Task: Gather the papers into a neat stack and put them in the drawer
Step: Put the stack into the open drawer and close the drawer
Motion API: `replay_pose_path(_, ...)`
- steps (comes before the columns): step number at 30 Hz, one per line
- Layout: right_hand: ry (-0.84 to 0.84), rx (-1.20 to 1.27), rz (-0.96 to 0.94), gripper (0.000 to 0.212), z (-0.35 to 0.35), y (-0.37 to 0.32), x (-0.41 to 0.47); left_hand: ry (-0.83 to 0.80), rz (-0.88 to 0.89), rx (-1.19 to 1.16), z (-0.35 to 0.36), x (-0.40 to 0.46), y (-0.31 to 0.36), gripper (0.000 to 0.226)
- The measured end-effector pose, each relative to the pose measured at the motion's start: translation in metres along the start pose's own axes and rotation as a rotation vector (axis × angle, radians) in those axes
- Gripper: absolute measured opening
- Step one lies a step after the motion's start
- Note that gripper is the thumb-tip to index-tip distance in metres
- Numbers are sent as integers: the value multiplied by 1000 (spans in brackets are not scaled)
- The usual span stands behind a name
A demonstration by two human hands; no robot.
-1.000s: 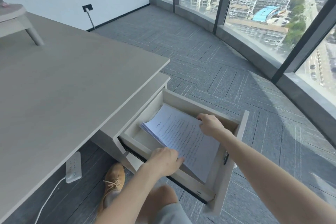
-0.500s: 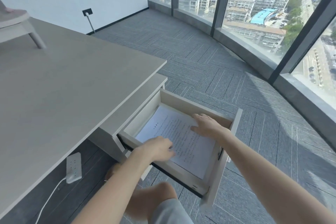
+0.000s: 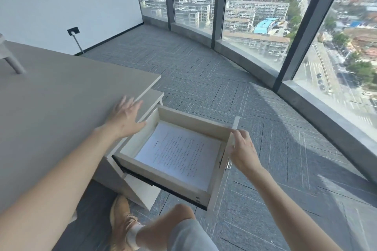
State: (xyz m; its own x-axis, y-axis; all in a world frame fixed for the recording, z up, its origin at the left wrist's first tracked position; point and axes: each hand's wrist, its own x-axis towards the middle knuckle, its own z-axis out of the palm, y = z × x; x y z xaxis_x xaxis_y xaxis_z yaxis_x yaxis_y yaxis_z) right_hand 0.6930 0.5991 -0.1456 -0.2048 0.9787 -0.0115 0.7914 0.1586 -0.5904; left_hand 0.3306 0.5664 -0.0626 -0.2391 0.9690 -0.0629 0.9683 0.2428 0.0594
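Note:
A stack of printed white papers lies flat on the bottom of the open light-wood drawer, which is pulled out from the cabinet under the desk. My left hand hovers with spread fingers over the desk's right edge, holding nothing. My right hand is against the outer face of the drawer front, fingers near its top edge and holding no paper.
The grey desk fills the left side, with a stand leg at its far left. My knee and tan shoe are below the drawer. Grey carpet runs to floor-height windows.
Both hands have let go of the papers, which now lie flat in the drawer. My left hand rose to the desk edge and my right hand moved out to the drawer front.

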Motion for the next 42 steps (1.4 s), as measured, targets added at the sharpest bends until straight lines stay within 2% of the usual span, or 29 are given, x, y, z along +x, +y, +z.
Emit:
replay_pose_path(3,-153,66,88,67,-5,13,-10,-28,-55,110,7,0,-15,94)
replay_pose_path(6,-296,163,121,77,-8,16,-18,-31,-23,175,9,-1,-32,98)
replay_pose_path(12,-388,324,116,86,-4,15,-24,-27,6,163,5,2,-56,96)
replay_pose_path(20,-443,416,126,106,23,11,-5,5,-9,154,6,2,-52,91)
replay_pose_path(42,-398,405,74,100,118,-107,51,-3,-11,53,4,2,-54,90)
